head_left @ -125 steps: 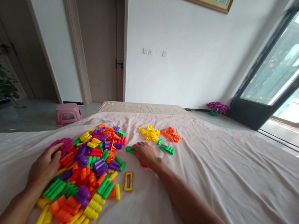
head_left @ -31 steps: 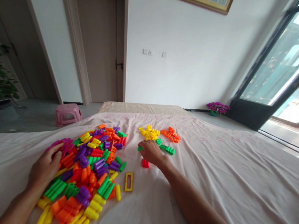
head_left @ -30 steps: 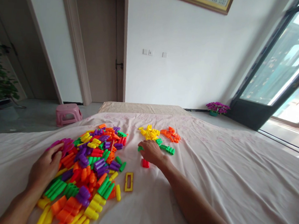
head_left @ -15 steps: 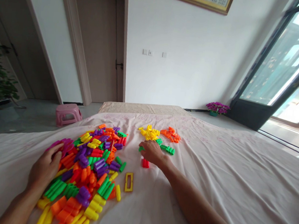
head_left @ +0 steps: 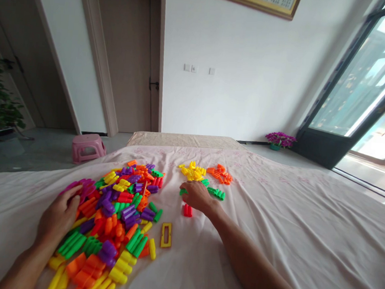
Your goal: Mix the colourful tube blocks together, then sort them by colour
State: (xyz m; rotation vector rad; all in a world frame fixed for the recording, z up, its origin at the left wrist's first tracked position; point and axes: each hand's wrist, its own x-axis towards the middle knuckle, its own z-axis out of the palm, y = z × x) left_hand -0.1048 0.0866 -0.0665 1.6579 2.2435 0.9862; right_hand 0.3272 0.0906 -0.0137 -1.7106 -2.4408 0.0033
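Right now the left hand (head_left: pixel 57 216) rests at the side of the heap (head_left: pixel 129 214) nearest the table's left edge, its fingers on a magenta piece (head_left: pixel 87 187); whether they grip it I cannot tell. The heap mixes orange, green, purple, red and yellow blocks, and runs down to the near edge of the table (head_left: pixel 273 223). The right hand (head_left: pixel 196 195) is out over the middle, fingers narrow around a green block (head_left: pixel 183 192), mostly covered. Just beyond it, toward the far edge, lie yellow blocks (head_left: pixel 193 171), with orange blocks (head_left: pixel 220 173) beside them on the right. A green row (head_left: pixel 216 193) sits right of the hand, and a red block (head_left: pixel 187 210) lies just below it. A yellow frame (head_left: pixel 166 235) lies flat near the heap's right side.
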